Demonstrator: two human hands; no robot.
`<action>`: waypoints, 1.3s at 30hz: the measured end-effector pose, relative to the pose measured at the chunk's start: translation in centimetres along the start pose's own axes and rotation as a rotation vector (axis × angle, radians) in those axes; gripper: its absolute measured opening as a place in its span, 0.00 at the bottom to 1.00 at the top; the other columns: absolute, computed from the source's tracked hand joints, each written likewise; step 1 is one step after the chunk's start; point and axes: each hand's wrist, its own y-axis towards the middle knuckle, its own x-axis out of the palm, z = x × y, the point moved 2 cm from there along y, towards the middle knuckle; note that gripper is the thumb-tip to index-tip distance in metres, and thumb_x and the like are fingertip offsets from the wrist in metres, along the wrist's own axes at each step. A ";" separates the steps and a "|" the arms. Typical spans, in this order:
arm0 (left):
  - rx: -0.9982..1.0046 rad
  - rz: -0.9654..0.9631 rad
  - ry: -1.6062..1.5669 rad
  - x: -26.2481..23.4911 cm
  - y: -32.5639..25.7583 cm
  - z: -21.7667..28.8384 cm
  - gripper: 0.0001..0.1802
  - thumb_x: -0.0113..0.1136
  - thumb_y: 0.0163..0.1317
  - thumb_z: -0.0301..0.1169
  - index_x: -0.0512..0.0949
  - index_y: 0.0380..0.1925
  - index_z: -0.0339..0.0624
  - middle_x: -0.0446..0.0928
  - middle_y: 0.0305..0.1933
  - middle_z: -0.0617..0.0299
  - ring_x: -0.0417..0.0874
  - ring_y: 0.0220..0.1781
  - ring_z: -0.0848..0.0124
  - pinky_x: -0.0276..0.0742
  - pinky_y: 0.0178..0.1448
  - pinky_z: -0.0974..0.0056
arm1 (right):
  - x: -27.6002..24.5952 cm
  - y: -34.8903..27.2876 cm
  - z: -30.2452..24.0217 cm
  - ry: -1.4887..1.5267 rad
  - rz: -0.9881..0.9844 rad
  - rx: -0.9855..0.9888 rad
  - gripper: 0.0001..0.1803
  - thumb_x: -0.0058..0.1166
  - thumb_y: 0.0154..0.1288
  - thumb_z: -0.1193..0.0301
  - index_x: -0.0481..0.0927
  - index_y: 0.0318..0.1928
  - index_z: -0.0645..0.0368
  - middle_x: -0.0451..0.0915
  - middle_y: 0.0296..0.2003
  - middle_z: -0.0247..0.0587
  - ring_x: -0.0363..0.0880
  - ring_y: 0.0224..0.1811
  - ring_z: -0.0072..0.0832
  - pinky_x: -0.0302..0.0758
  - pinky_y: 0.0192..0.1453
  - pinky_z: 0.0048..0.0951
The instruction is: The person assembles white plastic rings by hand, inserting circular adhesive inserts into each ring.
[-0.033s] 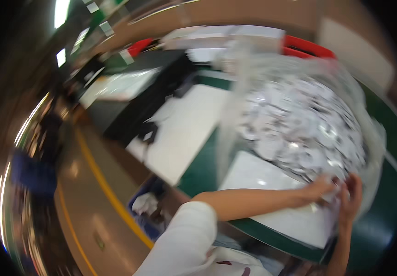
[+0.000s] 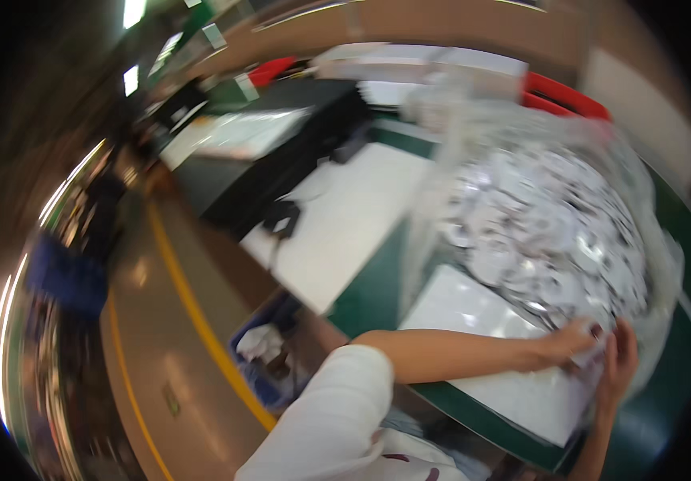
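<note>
A large heap of white, shiny, roughly round flat pieces (image 2: 522, 216) lies in an open clear plastic bag (image 2: 426, 200) on the green table. At the heap's near edge my left hand (image 2: 571, 343) is closed, fingers pinched on a small pale thin piece (image 2: 591, 356). Close against it, my right hand (image 2: 620, 365) has its fingers bent up around the other side of this piece. Blur and the fingers hide its exact kind. Beneath my left forearm lies a white sheet or flat board (image 2: 474, 313) with a glossy surface.
Left of the bag, a white board (image 2: 345, 208) lies on the green table (image 2: 373, 280), beside a black box-like unit (image 2: 281, 152). White boxes (image 2: 474, 68) and a red bin (image 2: 562, 98) stand behind. Below the table edge is a blue bin (image 2: 265, 385) with crumpled white material.
The whole view has shifted, so the table, heap and bag sit farther right. Both hands stay together at the heap's near edge, around the small pale piece.
</note>
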 end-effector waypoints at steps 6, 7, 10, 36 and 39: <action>-0.006 0.022 -0.001 -0.4 -5.9 3.9 0.18 0.49 0.61 0.32 0.60 0.51 0.50 0.69 0.42 0.61 0.77 0.36 0.71 0.77 0.27 0.63 | 3.0 -0.4 -0.8 0.052 -0.121 0.121 0.15 0.50 0.70 0.68 0.78 0.51 0.66 0.80 0.36 0.31 0.67 0.27 0.11 0.63 0.29 0.15; -0.027 0.009 -0.005 -0.3 -6.8 4.1 0.19 0.48 0.60 0.31 0.59 0.51 0.50 0.70 0.40 0.60 0.77 0.33 0.71 0.76 0.24 0.64 | 3.4 -0.5 -0.8 0.066 -0.148 0.120 0.15 0.50 0.69 0.69 0.78 0.50 0.65 0.79 0.35 0.29 0.65 0.27 0.10 0.62 0.29 0.16; 0.016 0.067 0.070 0.2 -8.7 4.7 0.20 0.47 0.61 0.30 0.57 0.52 0.49 0.71 0.37 0.57 0.77 0.28 0.69 0.74 0.22 0.65 | 3.5 -1.1 -0.9 -0.015 -0.173 0.087 0.14 0.50 0.69 0.70 0.78 0.50 0.65 0.78 0.33 0.28 0.63 0.26 0.10 0.60 0.28 0.16; -0.126 -0.074 0.191 5.3 1.3 2.6 0.53 0.15 0.53 0.77 0.49 0.70 0.55 0.75 0.39 0.56 0.80 0.34 0.67 0.71 0.28 0.69 | -3.6 1.2 -6.8 -0.671 0.100 -0.137 0.22 0.70 0.43 0.57 0.71 0.22 0.58 0.71 0.14 0.38 0.72 0.16 0.32 0.67 0.21 0.30; -0.168 -0.004 0.090 6.7 2.2 1.7 0.55 0.13 0.52 0.78 0.50 0.70 0.52 0.76 0.38 0.54 0.80 0.34 0.65 0.69 0.26 0.67 | -6.3 0.7 -7.3 -0.726 -0.073 -0.036 0.22 0.70 0.45 0.57 0.72 0.23 0.59 0.75 0.17 0.38 0.76 0.20 0.32 0.70 0.25 0.29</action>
